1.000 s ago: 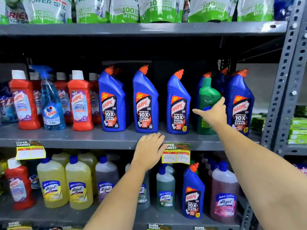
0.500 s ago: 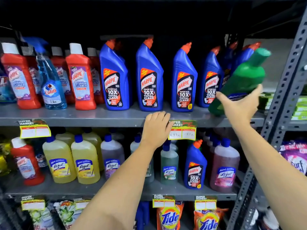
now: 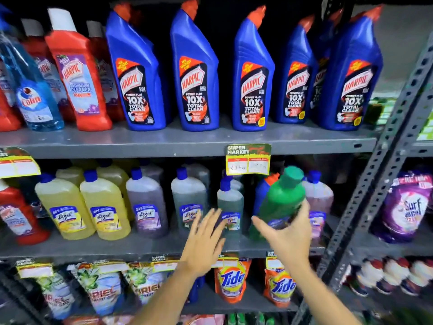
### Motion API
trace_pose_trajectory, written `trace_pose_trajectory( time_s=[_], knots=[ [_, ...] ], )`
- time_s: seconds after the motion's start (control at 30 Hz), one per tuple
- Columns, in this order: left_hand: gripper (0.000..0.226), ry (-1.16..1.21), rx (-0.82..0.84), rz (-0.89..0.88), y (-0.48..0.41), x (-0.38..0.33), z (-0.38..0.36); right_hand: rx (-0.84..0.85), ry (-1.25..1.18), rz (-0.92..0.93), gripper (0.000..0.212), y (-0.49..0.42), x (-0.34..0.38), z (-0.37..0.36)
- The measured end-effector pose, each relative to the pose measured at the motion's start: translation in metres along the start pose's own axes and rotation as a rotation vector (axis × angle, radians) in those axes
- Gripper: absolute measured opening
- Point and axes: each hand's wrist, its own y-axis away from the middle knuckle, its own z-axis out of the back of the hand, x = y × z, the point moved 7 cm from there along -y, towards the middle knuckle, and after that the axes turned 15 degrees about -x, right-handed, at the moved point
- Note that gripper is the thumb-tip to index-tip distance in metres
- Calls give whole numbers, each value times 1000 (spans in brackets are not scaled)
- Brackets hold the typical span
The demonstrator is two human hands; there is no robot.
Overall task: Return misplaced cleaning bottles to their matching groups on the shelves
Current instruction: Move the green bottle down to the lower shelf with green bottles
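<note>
My right hand point(image 3: 288, 233) grips a green bottle point(image 3: 282, 202) with a green cap, tilted right, in front of the middle shelf point(image 3: 117, 247). It hangs before a blue Harpic bottle point(image 3: 263, 188) that stands among the Lizol bottles. My left hand point(image 3: 203, 240) is open with fingers spread, just left of the green bottle, in front of a greenish Lizol bottle point(image 3: 229, 200). Yellow Lizol bottles point(image 3: 103, 205) and purple ones point(image 3: 146, 202) fill the same shelf. A row of blue Harpic bottles point(image 3: 194, 73) stands on the upper shelf point(image 3: 164, 141).
Red Harpic bathroom cleaners point(image 3: 79, 73) and a blue Colin spray point(image 3: 32, 95) stand upper left. A red bottle point(image 3: 18, 214) sits at the middle shelf's left end. Tide pouches point(image 3: 232, 277) and Ariel pouches point(image 3: 103, 289) lie below. A grey upright post point(image 3: 379, 181) stands right, a Surf pack point(image 3: 407, 205) beyond it.
My right hand has carried the green bottle down from the upper shelf to the middle shelf. My left hand left the upper shelf edge and dropped alongside. The view tilted downward.
</note>
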Motion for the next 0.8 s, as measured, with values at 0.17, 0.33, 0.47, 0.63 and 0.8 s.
trace_pose_trajectory(
  time_s=[0.17,0.33,0.47,0.63,0.8],
  knots=[
    [58,-45,358,130,60,19,-43,218,153,-154,95,34,-81,-53],
    [67,3,572,214,78,28,-70,330,199,-151,102,48,-121,-90],
    [68,-50,541,200,84,34,-76,288,247,-169,102,52,-132,-100],
    [66,-69,435,75,86,27,-74,214,346,-144,102,60,-129,-103],
    [67,-112,410,49,83,28,-70,180,345,-167,100,65,-127,-103]
  ],
)
